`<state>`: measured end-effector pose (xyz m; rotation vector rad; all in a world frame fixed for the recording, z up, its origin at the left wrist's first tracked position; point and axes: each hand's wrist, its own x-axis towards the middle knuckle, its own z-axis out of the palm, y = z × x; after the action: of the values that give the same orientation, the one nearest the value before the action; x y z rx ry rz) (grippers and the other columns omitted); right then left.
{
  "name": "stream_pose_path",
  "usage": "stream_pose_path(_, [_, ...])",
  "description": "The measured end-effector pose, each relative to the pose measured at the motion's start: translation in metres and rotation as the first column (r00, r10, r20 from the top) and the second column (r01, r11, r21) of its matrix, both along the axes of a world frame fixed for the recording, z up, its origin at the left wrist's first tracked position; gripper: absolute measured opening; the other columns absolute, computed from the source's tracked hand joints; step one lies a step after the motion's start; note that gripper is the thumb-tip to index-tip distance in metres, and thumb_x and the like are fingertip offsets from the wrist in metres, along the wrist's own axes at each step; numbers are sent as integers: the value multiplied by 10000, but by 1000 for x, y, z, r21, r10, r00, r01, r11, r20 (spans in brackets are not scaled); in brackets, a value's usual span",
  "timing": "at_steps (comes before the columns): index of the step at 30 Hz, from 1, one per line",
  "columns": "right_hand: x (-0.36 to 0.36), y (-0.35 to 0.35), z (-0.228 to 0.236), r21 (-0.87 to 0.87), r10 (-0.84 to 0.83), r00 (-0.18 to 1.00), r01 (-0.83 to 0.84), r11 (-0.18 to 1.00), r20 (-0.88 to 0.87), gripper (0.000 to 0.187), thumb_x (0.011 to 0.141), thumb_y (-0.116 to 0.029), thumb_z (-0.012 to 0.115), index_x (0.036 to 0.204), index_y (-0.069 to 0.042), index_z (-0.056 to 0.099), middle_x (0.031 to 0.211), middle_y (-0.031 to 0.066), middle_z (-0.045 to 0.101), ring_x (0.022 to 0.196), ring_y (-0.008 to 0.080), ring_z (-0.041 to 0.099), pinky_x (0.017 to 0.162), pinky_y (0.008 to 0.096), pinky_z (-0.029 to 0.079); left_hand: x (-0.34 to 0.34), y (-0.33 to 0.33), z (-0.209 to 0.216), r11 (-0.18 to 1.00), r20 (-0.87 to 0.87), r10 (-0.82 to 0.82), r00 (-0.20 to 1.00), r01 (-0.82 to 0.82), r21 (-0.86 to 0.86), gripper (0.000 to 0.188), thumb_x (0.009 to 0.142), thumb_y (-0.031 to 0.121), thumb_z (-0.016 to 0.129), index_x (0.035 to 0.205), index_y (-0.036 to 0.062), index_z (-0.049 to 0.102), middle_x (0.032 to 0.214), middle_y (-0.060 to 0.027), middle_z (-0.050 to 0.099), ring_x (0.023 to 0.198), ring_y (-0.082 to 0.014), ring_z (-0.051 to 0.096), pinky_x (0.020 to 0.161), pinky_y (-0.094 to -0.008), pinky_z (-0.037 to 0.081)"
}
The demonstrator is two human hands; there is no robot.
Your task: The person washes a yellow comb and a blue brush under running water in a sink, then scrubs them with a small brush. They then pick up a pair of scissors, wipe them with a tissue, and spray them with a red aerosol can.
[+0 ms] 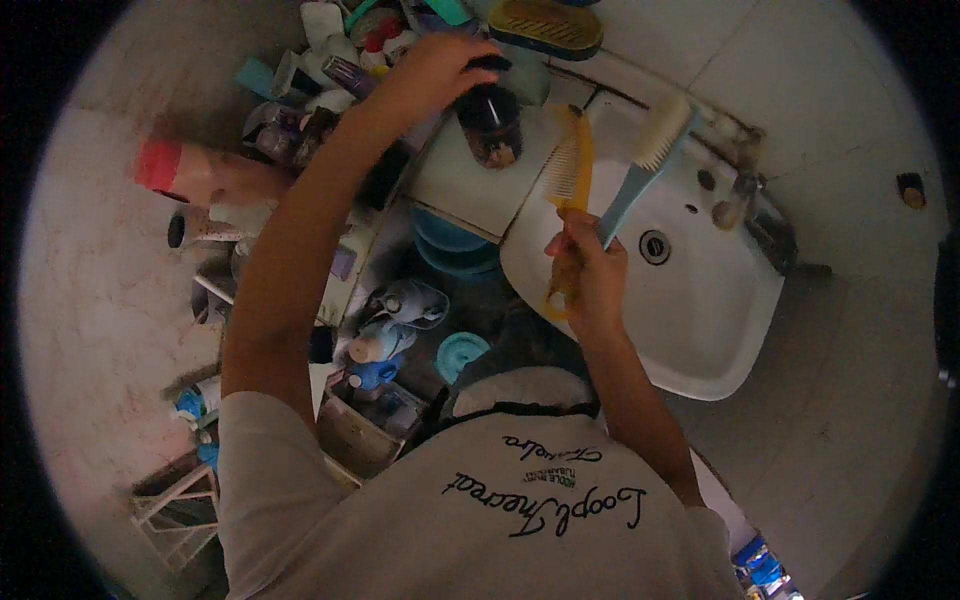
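Observation:
My left hand (pixel 445 68) reaches to the far ledge, its fingers closed round the black top of a dark bottle (pixel 490 120). The bottle's lower part looks brownish and is over the pale ledge (pixel 470 195); whether it rests there I cannot tell. Over the sink's near left rim, my right hand (pixel 592 268) is closed on two things at once. One is a yellow comb (pixel 580 160), its teeth toward the left. The other is a light blue brush (pixel 640 175) with pale bristles, tilted up to the right. My fingers hide part of both handles.
The white sink (pixel 700 350) lies to the right, with its drain (pixel 655 247) and a tap (pixel 740 200) at the back. A soap dish (pixel 545 28) sits behind the bottle. Bottles and tubes crowd the left shelf (pixel 345 290). Below are blue basins (pixel 455 245).

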<state>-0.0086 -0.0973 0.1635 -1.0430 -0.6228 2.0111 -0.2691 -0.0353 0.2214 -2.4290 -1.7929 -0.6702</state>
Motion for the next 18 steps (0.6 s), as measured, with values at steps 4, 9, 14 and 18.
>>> stream_pose_path(4, [-13, -7, -1, 20, -2, 1000, 2, 1000, 3, 176, 788, -161, 598, 872, -12, 557, 616, 69, 570, 421, 79, 439, 387, 199, 306, 20, -11, 7, 965, -23, 76, 997, -79, -251, 328, 803, 338, 545, 970, 58, 584, 816, -154, 597, 735, -285, 576, 658, -349, 449])
stream_pose_path(9, [-28, -10, 1, 79, -77, 997, 78, 994, -23, 171, 797, -166, 588, 859, -11, 553, 594, 75, 559, 397, 62, 399, 373, 194, 283, 31, 9, 23, 918, -40, 284, 958, -284, -277, 470, 808, 509, 451, 834, 77, 633, 777, -144, 601, 758, -313, 574, 678, -391, 442])
stream_pose_path(14, [-34, -4, 5, 112, -48, 999, 50, 992, -23, 176, 804, -172, 582, 861, -8, 553, 589, 70, 550, 396, 57, 387, 373, 196, 284, 34, 55, -3, 983, 64, 181, 981, -177, -57, 258, 891, 236, 406, 835, 9, 516, 787, -170, 526, 748, -251, 528, 685, -411, 392])
stream_pose_path(18, [-39, 1, 8, 75, -57, 998, 56, 996, 11, 170, 803, -169, 585, 858, -11, 551, 591, 65, 546, 388, 51, 364, 368, 199, 275, 40, 59, -12, 972, -48, 224, 973, -219, 79, 221, 866, 193, 438, 771, -3, 475, 684, -163, 489, 649, -270, 513, 584, -409, 397])
